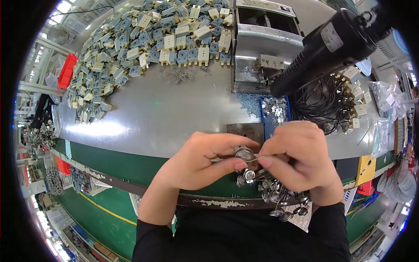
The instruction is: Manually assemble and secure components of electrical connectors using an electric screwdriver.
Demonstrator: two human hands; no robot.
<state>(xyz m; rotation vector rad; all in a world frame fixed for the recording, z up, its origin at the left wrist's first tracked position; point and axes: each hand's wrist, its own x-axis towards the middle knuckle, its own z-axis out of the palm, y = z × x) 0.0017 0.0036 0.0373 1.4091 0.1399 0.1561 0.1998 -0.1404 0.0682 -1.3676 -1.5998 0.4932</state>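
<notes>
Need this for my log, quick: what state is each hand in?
Left hand: closed, holding a metal disc.
Right hand: closed, apparently pinching a thin strand beside it.

The thin wire's (255, 160) end is hidden — right fingers (271, 166) cover it.

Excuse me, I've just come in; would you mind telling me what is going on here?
A person holds a round metal part in the left hand, while the right hand pinches what looks like a thin wire beside it. Similar parts hang in a bunch below the right hand. Farther back on the bench lie many grey and cream blocks.
</notes>
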